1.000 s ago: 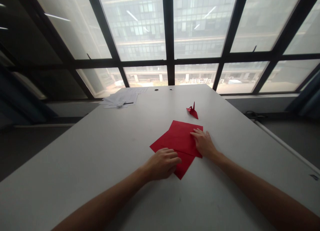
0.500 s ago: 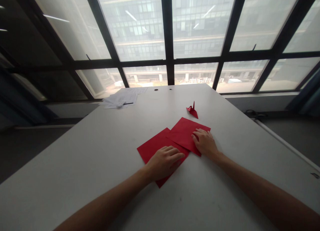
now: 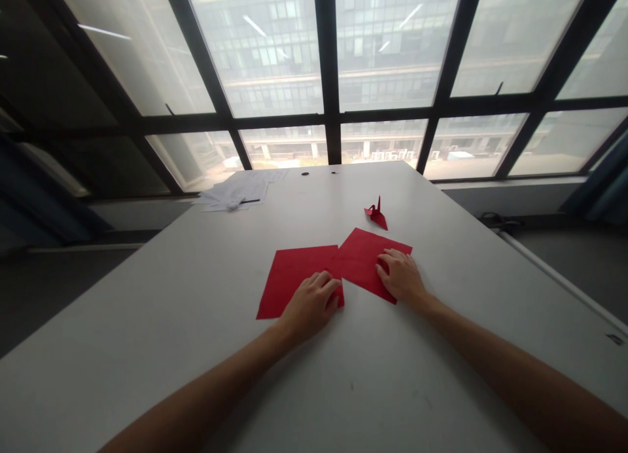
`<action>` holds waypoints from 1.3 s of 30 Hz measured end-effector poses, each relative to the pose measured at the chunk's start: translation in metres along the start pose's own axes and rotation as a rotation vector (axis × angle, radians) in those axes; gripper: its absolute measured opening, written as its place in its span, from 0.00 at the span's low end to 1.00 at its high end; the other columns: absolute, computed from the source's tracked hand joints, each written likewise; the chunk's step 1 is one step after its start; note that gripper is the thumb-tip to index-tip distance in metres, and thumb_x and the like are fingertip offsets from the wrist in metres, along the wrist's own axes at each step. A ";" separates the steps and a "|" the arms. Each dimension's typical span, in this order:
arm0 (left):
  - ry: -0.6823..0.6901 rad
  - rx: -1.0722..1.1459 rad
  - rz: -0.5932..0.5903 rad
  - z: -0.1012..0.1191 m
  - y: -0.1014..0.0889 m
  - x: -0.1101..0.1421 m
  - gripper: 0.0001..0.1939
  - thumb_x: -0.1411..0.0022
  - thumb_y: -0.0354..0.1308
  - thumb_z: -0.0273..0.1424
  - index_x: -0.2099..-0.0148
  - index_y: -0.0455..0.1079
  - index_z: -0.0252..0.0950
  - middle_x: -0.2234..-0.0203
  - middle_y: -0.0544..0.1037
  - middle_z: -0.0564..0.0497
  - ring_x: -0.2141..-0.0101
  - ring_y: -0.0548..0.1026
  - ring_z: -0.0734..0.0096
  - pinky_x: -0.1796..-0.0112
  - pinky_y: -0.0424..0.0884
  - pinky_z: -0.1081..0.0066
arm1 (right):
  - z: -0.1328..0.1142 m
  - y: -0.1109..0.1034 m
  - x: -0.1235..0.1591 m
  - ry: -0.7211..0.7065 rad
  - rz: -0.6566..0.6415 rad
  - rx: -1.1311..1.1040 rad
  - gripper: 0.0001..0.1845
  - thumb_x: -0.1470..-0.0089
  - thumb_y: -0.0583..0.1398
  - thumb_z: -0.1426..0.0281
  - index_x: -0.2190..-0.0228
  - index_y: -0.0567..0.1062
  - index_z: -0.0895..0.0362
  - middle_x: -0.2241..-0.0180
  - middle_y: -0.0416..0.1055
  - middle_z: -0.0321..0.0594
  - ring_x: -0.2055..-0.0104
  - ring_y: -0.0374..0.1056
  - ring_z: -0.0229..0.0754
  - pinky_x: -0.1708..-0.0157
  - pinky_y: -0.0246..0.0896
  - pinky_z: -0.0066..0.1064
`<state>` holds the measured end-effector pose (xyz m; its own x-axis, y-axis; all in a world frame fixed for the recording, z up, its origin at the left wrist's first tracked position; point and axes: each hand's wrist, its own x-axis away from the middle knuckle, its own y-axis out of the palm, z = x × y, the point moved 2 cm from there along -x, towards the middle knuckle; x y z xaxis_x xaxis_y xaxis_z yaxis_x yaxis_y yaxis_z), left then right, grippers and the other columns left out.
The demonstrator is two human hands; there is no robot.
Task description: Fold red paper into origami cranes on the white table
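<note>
Two square sheets of red paper lie flat on the white table, their near corners overlapping slightly. My left hand (image 3: 310, 304) is on the lower right part of the left red sheet (image 3: 292, 275), its fingers curled and closed on the paper near the edge. On the right red sheet (image 3: 360, 255) rests my right hand (image 3: 401, 275), fingers lying loosely bent over its right side. Part of each sheet is hidden under the hands. Just beyond the right sheet sits a folded red paper crane (image 3: 377, 216).
White papers (image 3: 230, 192) with a dark pen (image 3: 250, 201) lie at the table's far left. The white table (image 3: 196, 296) narrows toward tall windows (image 3: 383, 47). Dark cables (image 3: 498, 221) are beyond its right edge.
The left sheet has slid left from under the other and turned, guided by my left hand. The right sheet shifted slightly right at first; my right hand stays on it.
</note>
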<state>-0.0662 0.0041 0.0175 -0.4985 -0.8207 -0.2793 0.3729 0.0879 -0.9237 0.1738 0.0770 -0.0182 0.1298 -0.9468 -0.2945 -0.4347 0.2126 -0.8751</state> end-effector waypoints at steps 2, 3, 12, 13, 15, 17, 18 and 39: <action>0.010 0.051 -0.003 -0.001 0.003 0.000 0.14 0.34 0.56 0.28 0.47 0.71 0.41 0.51 0.73 0.47 0.51 0.70 0.59 0.50 0.70 0.59 | -0.002 0.000 0.001 -0.008 0.003 0.001 0.18 0.39 0.56 0.65 0.51 0.76 0.56 0.41 0.68 0.48 0.38 0.60 0.54 0.38 0.47 0.50; 0.010 0.067 -0.013 -0.001 0.004 0.000 0.14 0.34 0.57 0.29 0.46 0.71 0.41 0.50 0.73 0.47 0.49 0.70 0.58 0.49 0.69 0.58 | -0.002 0.000 0.001 -0.009 0.006 0.001 0.18 0.39 0.56 0.65 0.51 0.76 0.56 0.41 0.68 0.48 0.38 0.60 0.54 0.38 0.47 0.50; -0.016 0.095 -0.115 -0.003 -0.001 0.001 0.19 0.35 0.61 0.36 0.43 0.70 0.45 0.45 0.71 0.49 0.43 0.66 0.58 0.44 0.66 0.58 | -0.003 0.000 0.002 -0.031 0.030 0.007 0.17 0.39 0.55 0.67 0.51 0.76 0.57 0.42 0.68 0.50 0.39 0.60 0.55 0.38 0.46 0.53; -0.025 0.096 -0.117 -0.003 -0.002 0.001 0.19 0.35 0.61 0.36 0.42 0.69 0.45 0.45 0.71 0.49 0.43 0.66 0.58 0.44 0.67 0.58 | -0.004 -0.001 0.002 -0.034 0.035 0.007 0.18 0.39 0.55 0.68 0.50 0.76 0.58 0.42 0.68 0.50 0.39 0.60 0.55 0.38 0.46 0.53; -0.044 0.081 -0.115 0.000 -0.004 0.003 0.20 0.35 0.60 0.36 0.41 0.68 0.45 0.45 0.71 0.49 0.43 0.67 0.58 0.44 0.67 0.58 | -0.005 -0.001 0.003 -0.035 0.052 0.010 0.19 0.39 0.55 0.68 0.48 0.74 0.59 0.41 0.67 0.51 0.38 0.59 0.55 0.38 0.46 0.53; -0.051 0.055 -0.131 0.004 -0.007 0.007 0.21 0.34 0.59 0.37 0.40 0.67 0.45 0.45 0.72 0.48 0.44 0.69 0.57 0.45 0.68 0.56 | -0.006 -0.002 0.003 -0.038 0.073 0.014 0.21 0.39 0.55 0.68 0.46 0.72 0.59 0.40 0.65 0.52 0.36 0.57 0.55 0.37 0.45 0.53; -0.047 0.040 -0.148 0.007 -0.008 0.009 0.22 0.34 0.59 0.38 0.39 0.66 0.45 0.45 0.73 0.48 0.45 0.70 0.56 0.46 0.68 0.55 | -0.006 -0.002 0.002 -0.041 0.081 0.016 0.21 0.38 0.54 0.68 0.45 0.72 0.59 0.40 0.64 0.51 0.36 0.56 0.55 0.36 0.44 0.52; -0.760 0.917 0.453 -0.103 -0.159 0.058 0.14 0.41 0.65 0.41 0.61 0.70 0.35 0.71 0.79 0.50 0.71 0.78 0.68 0.68 0.77 0.69 | -0.005 0.000 0.002 -0.130 0.070 -0.033 0.15 0.40 0.56 0.70 0.53 0.76 0.57 0.49 0.72 0.48 0.47 0.66 0.49 0.44 0.56 0.40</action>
<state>-0.2356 0.0006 0.1214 0.2734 -0.9617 -0.0211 0.9448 0.2726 -0.1817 0.1696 0.0743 -0.0166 0.2115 -0.8904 -0.4031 -0.4752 0.2667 -0.8385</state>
